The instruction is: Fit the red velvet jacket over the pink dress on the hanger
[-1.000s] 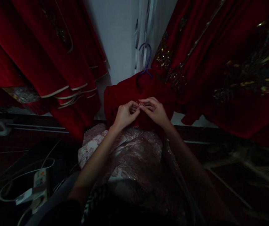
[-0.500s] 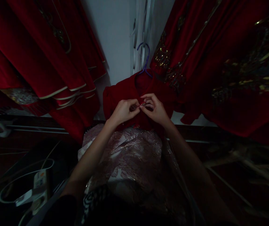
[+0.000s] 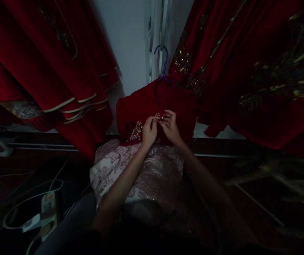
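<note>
A red garment point(image 3: 134, 106) on a purple hanger point(image 3: 165, 65) lies in front of me, its neck opening at the top. Both hands are at its front, just below the neckline. My left hand point(image 3: 149, 131) is closed, thumb and fingers pinched on the garment's front edge. Facing it, my right hand point(image 3: 170, 126) pinches too, its fingers bent around a small shiny fastening too small to name. Fingertips of both hands almost meet. A beaded ornament point(image 3: 136, 130) shows on the garment left of my left hand.
Red garments point(image 3: 80, 71) with pale trim hang at the left, and another with gold decoration point(image 3: 182, 60) hangs right. Shiny floral fabric point(image 3: 114, 163) covers the area below my hands. A power strip point(image 3: 48, 212) with white cables lies lower left.
My left hand has turned more upright and shifted slightly right. The beaded ornament beside it has come into view. My right hand has moved a little down and left, still near the same spot.
</note>
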Available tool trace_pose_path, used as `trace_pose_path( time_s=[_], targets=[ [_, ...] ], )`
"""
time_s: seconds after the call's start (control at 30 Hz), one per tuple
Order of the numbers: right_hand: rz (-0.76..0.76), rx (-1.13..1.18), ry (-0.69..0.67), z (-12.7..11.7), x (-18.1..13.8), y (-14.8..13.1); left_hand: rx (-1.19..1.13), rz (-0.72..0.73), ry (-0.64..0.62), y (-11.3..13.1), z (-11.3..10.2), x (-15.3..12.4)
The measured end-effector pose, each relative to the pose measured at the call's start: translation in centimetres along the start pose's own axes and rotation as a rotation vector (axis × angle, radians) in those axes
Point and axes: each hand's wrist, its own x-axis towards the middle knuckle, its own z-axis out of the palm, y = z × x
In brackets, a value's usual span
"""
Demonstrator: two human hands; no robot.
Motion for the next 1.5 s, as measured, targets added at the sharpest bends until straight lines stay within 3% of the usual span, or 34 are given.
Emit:
trace_pose_path(
  time_s=[0.1, 0.2, 0.3, 0.4, 0.57, 0.63, 0.7, 0.87, 1.03, 1.2, 1.3, 1.5],
  targets=[
    [0.052, -0.098, -0.102, 0.5, -5.0, 3.4, -0.135, -0.166, 0.109, -3.9, 2.6, -3.1],
    [0.039, -0.262, -0.204, 0.4, -8.5, 5.7, -0.149, -0.188, 0.056, -5.8, 3.8, -4.8],
    [0.007, -0.365, -0.174, 0.4, -9.2, 6.3, -0.117, -0.153, 0.024, -5.8, 3.9, -5.2],
    [-0.020, -0.430, -0.189, 0.5, -8.7, 5.6, -0.061, -0.125, 0.076, -5.1, 3.4, -5.4],
    [-0.048, -0.432, -0.292, 0.9, -8.9, 4.6, 0.172, -0.061, 0.410, -3.8, 2.3, -6.5],
    [-0.071, -0.465, -0.337, 1.2, -9.1, 4.5, 0.247, -0.076, 0.489, -3.5, 2.0, -6.6],
    [-0.091, -0.514, -0.320, 1.6, -9.3, 4.6, 0.318, -0.106, 0.486, -3.3, 1.8, -6.5],
    [-0.128, -0.658, -0.089, 2.1, -10.2, 4.7, 0.422, -0.141, 0.379, -3.3, 1.7, -6.0],
    [-0.122, -0.706, -0.221, 2.1, -10.1, 4.6, 0.416, -0.143, 0.348, -3.7, 1.8, -6.0],
    [-0.100, -0.697, -0.248, 2.4, -9.0, 5.6, 0.341, -0.095, 0.350, -4.6, 1.6, -5.5],
    [-0.081, -0.652, -0.161, 2.8, -8.9, 6.0, 0.313, -0.056, 0.342, -5.1, 1.5, -5.3],
    [-0.082, -0.380, 0.280, 2.1, -8.0, 2.2, 0.267, -0.017, 0.391, -5.5, 1.5, -5.2]
  ],
)
